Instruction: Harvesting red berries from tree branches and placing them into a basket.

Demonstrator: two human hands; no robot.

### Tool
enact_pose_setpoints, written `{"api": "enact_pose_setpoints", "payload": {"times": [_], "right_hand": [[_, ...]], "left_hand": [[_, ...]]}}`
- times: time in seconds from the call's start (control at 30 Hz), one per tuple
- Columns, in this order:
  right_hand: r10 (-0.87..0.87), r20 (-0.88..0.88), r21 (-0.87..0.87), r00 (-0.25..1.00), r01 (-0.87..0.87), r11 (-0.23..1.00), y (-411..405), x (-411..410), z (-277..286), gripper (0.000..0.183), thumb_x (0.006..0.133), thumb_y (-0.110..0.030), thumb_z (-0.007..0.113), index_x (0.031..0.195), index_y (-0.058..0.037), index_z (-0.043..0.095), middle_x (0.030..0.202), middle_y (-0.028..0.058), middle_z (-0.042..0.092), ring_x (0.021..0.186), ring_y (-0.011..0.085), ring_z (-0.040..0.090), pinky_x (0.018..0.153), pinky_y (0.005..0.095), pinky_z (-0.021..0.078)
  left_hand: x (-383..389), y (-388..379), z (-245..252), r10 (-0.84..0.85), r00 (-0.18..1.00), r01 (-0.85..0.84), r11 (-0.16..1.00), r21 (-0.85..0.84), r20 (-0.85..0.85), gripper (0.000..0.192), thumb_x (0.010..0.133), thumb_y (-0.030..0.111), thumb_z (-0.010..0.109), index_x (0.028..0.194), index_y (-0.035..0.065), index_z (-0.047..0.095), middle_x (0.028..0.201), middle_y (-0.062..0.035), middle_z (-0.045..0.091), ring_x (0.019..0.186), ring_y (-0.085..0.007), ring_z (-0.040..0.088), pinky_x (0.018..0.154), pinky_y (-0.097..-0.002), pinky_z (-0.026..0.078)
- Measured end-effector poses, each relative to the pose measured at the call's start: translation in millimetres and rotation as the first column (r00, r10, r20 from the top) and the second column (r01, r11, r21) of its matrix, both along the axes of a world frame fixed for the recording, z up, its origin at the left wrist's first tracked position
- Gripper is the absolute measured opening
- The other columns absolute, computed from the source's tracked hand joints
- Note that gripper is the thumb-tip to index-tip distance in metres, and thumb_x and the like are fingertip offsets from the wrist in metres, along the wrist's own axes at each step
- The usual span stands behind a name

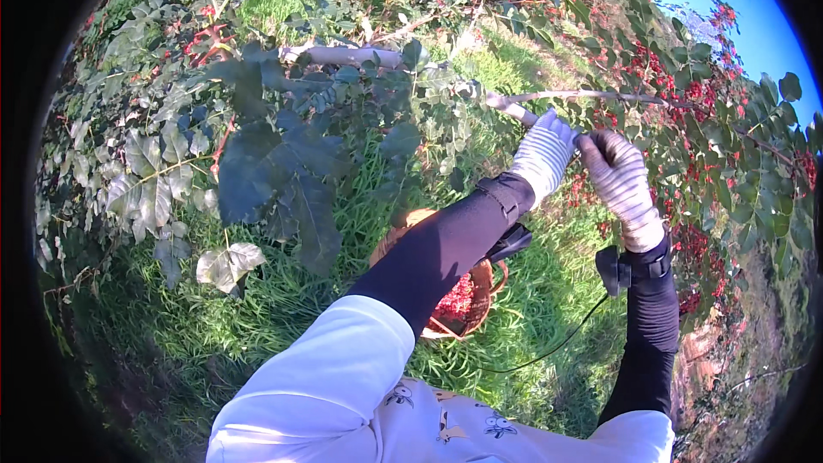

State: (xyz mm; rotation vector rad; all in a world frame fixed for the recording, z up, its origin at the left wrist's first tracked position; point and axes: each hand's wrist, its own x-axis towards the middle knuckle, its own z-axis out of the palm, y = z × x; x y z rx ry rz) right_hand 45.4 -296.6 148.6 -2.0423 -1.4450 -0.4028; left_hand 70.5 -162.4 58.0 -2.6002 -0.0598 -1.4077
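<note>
My left hand (546, 153), in a striped knit glove, is at a pale branch (514, 109) that runs across the upper middle. Its fingers are partly hidden by the glove's back and the leaves. My right hand (616, 173), in a similar glove with darkened fingers, is just to the right, thumb and fingertips brought together close to the left fingers. Whether something small is between them cannot be seen. Clusters of small red berries (694, 251) hang among leaves right of my right hand. Below my left forearm stands a wicker basket (479, 312) holding red berries (455, 299).
A thinner branch (591, 95) stretches right above my hands. Large dark leaves (251, 167) hang close at the left, near red thorny stems (215, 42). Grass (360, 347) surrounds the basket. A thin black cable (546, 354) runs down from my right wrist's device.
</note>
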Motion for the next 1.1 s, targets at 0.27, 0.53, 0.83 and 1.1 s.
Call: {"api": "enact_pose_setpoints", "payload": {"times": [0.27,0.53,0.83,1.1], "right_hand": [[0.216,0.753,-0.212,0.622,-0.081,0.974,205,-11,96,0.051,0.09,-0.005,0.061,0.139,-0.017,0.05,0.128,0.0119,0.062,0.114,0.0275,0.062,0.096,0.0348,0.0492],[0.368,0.554,-0.387,0.746,-0.161,0.908,248,18,108,0.053,0.085,-0.001,0.058,0.136,-0.0149,0.052,0.094,0.0113,0.069,0.095,0.0205,0.069,0.083,0.0366,0.053],[0.302,-0.302,0.296,0.904,-0.213,0.931,201,-4,86,0.019,0.098,-0.007,0.052,0.115,-0.0001,0.057,0.095,0.0114,0.065,0.071,0.0175,0.065,0.064,0.0245,0.0565],[0.455,-0.412,0.329,0.79,-0.337,0.882,202,48,23,0.016,0.1,-0.006,0.049,0.107,0.0069,0.054,0.093,0.0159,0.063,0.078,0.0246,0.065,0.062,0.0303,0.059]], "left_hand": [[8,1,6,-0.234,0.779,0.404,0.897,-0.179,0.582,0.025,0.097,0.012,0.044,0.115,0.0005,0.058,0.109,-0.0175,0.063,0.107,-0.0292,0.059,0.096,-0.0373,0.045],[43,-4,-10,-0.444,0.702,0.685,0.635,-0.356,0.557,0.019,0.1,0.008,0.037,0.102,0.002,0.055,0.08,-0.0103,0.057,0.077,-0.0246,0.056,0.073,-0.0373,0.046],[71,-14,-10,-0.476,0.347,0.937,0.214,-0.277,0.808,0.016,0.1,0.016,0.042,0.106,0.0066,0.053,0.092,-0.0066,0.06,0.087,-0.0187,0.059,0.079,-0.0353,0.048],[37,-15,-17,0.323,-0.684,-0.168,-0.942,0.29,0.654,0.017,0.104,0.022,0.042,0.108,0.0144,0.056,0.092,0.0003,0.059,0.086,-0.0121,0.058,0.078,-0.0273,0.05]]}}
